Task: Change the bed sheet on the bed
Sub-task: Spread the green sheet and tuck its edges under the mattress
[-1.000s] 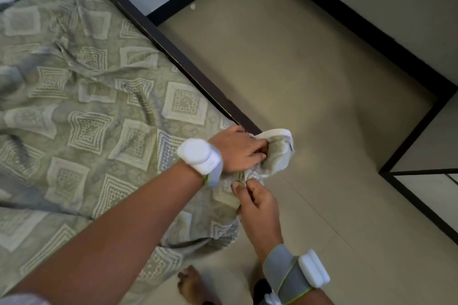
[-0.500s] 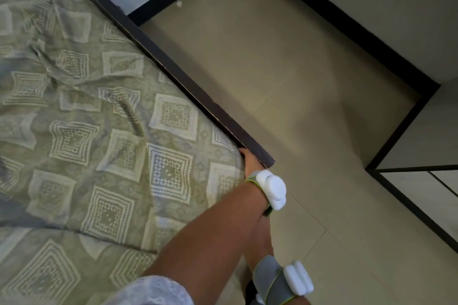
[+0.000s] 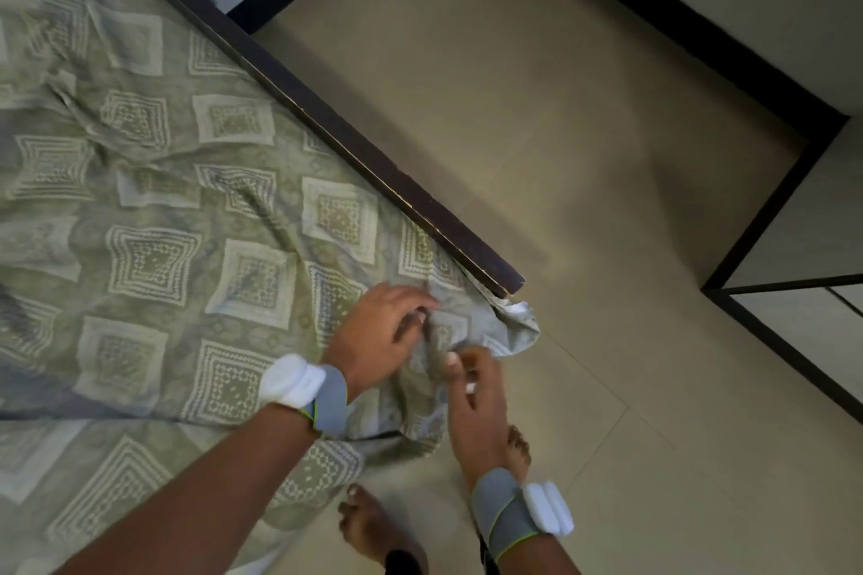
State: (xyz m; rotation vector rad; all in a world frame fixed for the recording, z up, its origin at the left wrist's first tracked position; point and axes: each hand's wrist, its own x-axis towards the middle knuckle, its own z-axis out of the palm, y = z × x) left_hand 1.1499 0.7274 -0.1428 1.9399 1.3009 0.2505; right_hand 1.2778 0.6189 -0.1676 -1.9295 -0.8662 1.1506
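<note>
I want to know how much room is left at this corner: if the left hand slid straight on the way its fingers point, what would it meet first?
Probably the bunched sheet corner right ahead of the left hand, then the end of the dark bed frame. Depth is hard to judge from this view.

Dim, even indoor light; soft shadows; slight motion blur; wide-angle bending at the edges.
</note>
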